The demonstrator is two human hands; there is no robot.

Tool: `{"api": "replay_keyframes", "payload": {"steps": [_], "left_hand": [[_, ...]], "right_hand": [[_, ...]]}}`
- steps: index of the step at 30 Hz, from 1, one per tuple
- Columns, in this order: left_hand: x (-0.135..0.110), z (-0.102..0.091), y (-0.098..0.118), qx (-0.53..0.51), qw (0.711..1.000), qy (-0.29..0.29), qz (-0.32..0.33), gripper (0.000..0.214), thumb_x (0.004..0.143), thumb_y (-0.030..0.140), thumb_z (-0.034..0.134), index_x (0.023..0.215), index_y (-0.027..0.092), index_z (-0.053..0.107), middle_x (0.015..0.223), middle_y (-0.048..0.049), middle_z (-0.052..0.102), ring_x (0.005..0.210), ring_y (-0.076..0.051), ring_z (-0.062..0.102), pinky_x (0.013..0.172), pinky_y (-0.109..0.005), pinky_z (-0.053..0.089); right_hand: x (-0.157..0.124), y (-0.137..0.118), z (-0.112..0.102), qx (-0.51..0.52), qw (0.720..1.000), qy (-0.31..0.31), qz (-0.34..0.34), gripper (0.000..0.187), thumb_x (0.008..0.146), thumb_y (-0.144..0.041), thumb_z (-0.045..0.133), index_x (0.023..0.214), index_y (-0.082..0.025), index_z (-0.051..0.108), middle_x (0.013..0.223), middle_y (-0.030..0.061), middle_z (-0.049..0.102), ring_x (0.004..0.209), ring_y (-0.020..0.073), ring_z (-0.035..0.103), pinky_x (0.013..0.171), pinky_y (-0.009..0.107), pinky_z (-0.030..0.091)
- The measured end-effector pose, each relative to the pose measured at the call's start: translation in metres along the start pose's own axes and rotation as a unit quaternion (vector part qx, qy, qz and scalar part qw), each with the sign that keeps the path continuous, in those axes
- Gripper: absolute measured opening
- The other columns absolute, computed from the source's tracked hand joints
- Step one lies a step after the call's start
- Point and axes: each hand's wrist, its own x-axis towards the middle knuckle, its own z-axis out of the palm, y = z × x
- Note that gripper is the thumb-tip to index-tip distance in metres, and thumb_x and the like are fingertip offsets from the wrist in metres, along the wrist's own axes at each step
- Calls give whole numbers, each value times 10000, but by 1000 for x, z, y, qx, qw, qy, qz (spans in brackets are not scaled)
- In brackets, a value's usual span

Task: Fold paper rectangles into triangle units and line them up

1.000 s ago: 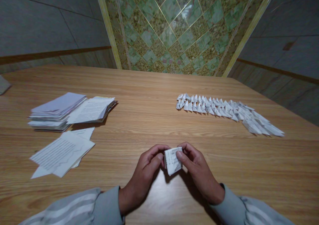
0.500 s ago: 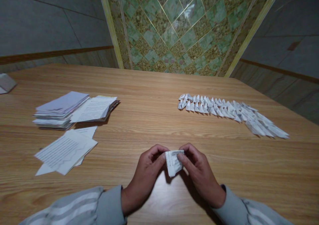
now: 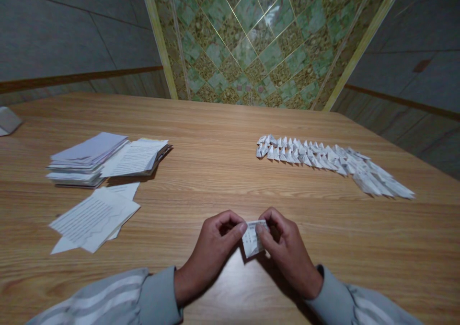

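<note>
Just above the near part of the wooden table, a small folded piece of printed paper (image 3: 252, 245) is pinched between both hands. My left hand (image 3: 217, 248) grips its upper left corner between thumb and forefinger. My right hand (image 3: 287, 248) holds the right side, its thumb lying across the front of the paper and its fingers behind. The fingers behind the paper are partly hidden. Printed marks show on the paper's front face, which narrows a little toward the bottom.
Two rows of folded paper pieces (image 3: 309, 155) run across the table's right side. On the left stand paper stacks (image 3: 86, 152), with a few loose printed sheets (image 3: 95, 217) in front. A pale object (image 3: 7, 121) sits at the far left edge. Beyond the table (image 3: 201, 123) is a tiled wall.
The folded paper has shifted slightly right and down and turned a little. My left thumb has moved up and right to its top left corner. My right hand keeps its hold.
</note>
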Motion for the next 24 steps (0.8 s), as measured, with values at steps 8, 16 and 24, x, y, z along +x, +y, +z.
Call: {"api": "replay_keyframes", "payload": {"steps": [8, 16, 24], "left_hand": [[0, 0, -2, -33, 999, -31, -15, 257, 821, 364, 696, 695, 145, 651, 660, -2, 602, 643, -135, 516, 631, -240, 421], [1, 0, 1, -9, 999, -28, -19, 244, 804, 359, 699, 695, 147, 645, 651, 3, 585, 630, -134, 501, 605, -233, 401], [-3, 2, 5, -73, 996, -51, 10, 193, 872, 373, 646, 883, 186, 596, 809, -5, 606, 777, -157, 566, 709, -254, 453]], "right_hand": [[0, 5, -1, 56, 997, -45, 16, 328, 910, -448, 576, 723, -180, 554, 629, -21, 526, 600, 127, 458, 548, 250, 350], [0, 2, -2, 70, 996, -61, 16, 331, 902, -456, 580, 716, -184, 548, 648, -22, 511, 617, 128, 447, 558, 248, 350], [5, 6, -3, 138, 990, -16, 25, 323, 891, -462, 609, 731, -191, 535, 672, -27, 511, 638, 130, 450, 586, 245, 370]]}}
